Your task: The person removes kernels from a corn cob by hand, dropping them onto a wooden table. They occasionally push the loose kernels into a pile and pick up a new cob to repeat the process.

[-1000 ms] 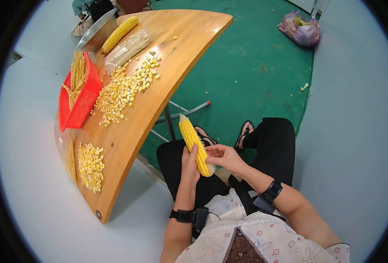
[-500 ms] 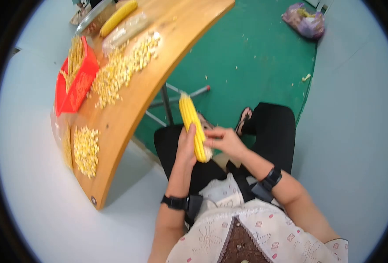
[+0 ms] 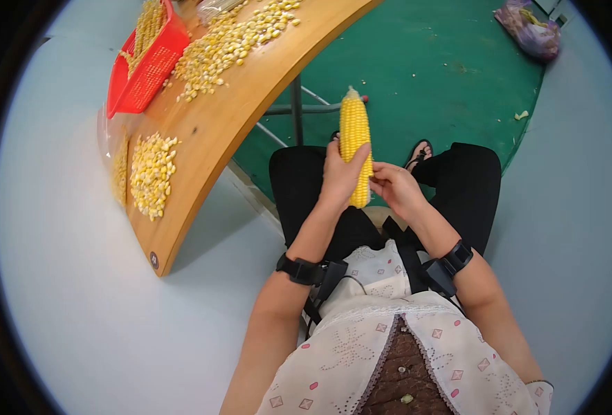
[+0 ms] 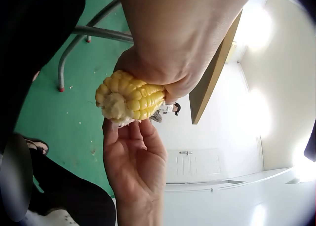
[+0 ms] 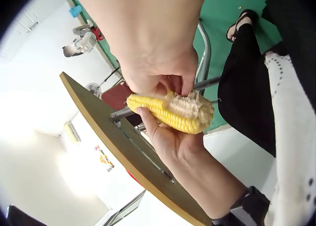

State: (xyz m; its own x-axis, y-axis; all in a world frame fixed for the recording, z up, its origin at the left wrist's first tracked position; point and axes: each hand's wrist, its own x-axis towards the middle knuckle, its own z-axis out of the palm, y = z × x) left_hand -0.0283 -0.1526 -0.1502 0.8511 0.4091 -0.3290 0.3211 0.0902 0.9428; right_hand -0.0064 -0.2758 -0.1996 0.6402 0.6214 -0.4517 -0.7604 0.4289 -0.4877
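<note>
My left hand point(image 3: 342, 174) grips a yellow ear of corn point(image 3: 355, 128) over my lap, its pointed tip facing away from me. The thumb lies along the kernels in the right wrist view. My right hand point(image 3: 403, 191) is at the ear's right side near the thick end, its bent fingertips picking at the kernels. A pale bare strip point(image 5: 183, 106) runs from the thick end along the cob in the right wrist view, with kernels still in rows beside it. The palm of my right hand point(image 4: 134, 171) shows below the ear in the left wrist view.
A curved wooden table point(image 3: 212, 155) stands at my left, bearing loose kernels point(image 3: 226, 52), a smaller kernel pile point(image 3: 153, 176) and a red basket point(image 3: 143, 83) of stripped cobs. A purple bag point(image 3: 531, 31) lies on the green floor. Table legs point(image 3: 296, 111) stand ahead.
The head view has shifted, so the table sits higher in it and its far end is out of frame. The ear has turned more upright in view. Both hands stay on it.
</note>
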